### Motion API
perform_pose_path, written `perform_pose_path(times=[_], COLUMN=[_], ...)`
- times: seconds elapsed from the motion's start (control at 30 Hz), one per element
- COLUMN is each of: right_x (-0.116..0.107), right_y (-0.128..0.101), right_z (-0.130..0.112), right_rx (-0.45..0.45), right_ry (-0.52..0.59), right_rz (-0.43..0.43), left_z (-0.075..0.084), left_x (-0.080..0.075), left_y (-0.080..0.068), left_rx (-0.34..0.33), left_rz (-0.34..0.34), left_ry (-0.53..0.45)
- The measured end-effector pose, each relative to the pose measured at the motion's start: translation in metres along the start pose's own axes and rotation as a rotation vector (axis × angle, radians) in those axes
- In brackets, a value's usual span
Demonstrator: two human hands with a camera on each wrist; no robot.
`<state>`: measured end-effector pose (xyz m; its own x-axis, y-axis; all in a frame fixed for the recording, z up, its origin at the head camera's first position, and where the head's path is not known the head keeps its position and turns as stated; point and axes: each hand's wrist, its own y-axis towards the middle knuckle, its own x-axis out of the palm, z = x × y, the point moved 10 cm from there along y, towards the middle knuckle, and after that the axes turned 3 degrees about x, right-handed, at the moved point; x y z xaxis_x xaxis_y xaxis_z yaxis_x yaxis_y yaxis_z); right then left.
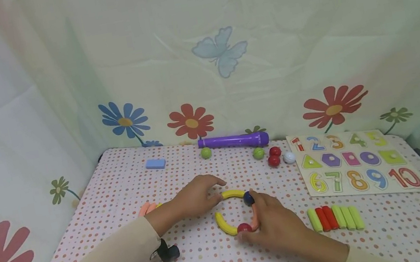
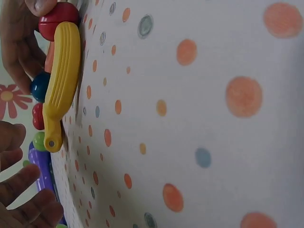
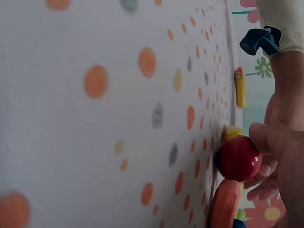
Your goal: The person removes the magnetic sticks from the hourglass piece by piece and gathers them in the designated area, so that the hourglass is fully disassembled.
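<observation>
On the dotted cloth lies a broken ring of curved toy sticks and balls. It has an upper yellow stick (image 1: 233, 193), a dark blue ball (image 1: 248, 198), an orange stick (image 1: 255, 217), a red ball (image 1: 244, 228) and a lower yellow stick (image 2: 64, 71). A gap parts the two yellow sticks on the left. My right hand (image 1: 279, 224) grips the ring's right side, thumb on the red ball and fingers at the blue ball, partly covering the orange stick. Beside the upper yellow stick's free end is my left hand (image 1: 200, 196), fingers spread, holding nothing.
More orange sticks (image 1: 146, 208) lie behind my left wrist. Farther back are a blue block (image 1: 155, 164), a purple microphone (image 1: 233, 141) and loose balls (image 1: 274, 160). At right are a number puzzle board (image 1: 361, 163) and a row of green and red sticks (image 1: 337, 217).
</observation>
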<state>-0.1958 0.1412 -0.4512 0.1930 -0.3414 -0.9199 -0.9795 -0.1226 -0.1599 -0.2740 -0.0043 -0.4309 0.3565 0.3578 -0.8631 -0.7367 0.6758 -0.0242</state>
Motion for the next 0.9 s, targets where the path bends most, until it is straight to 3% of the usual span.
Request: perform_pose_path(times=[0.3,0.57,0.73,0.9], right_x=[-0.007,-0.006,-0.006,-0.01], right_y=[0.004,0.002,0.001,0.001], right_z=[-0.003,-0.008,-0.009,-0.006], right_rx=[-0.108,-0.243,-0.276,-0.266], right_ry=[-0.032,0.009,0.03,0.05], right_rz=[-0.032,-0.145,-0.194,-0.186], left_z=[-0.003,0.005,0.012,0.014], left_x=[0.004,0.017,0.024,0.028], left_y=[-0.004,-0.013,-0.019,-0.022], left_rx=[0.023,0.073,0.115,0.153], left_rz=[-0.027,-0.126,-0.163,-0.167], left_ry=[0.026,-0.008,0.001,0.007])
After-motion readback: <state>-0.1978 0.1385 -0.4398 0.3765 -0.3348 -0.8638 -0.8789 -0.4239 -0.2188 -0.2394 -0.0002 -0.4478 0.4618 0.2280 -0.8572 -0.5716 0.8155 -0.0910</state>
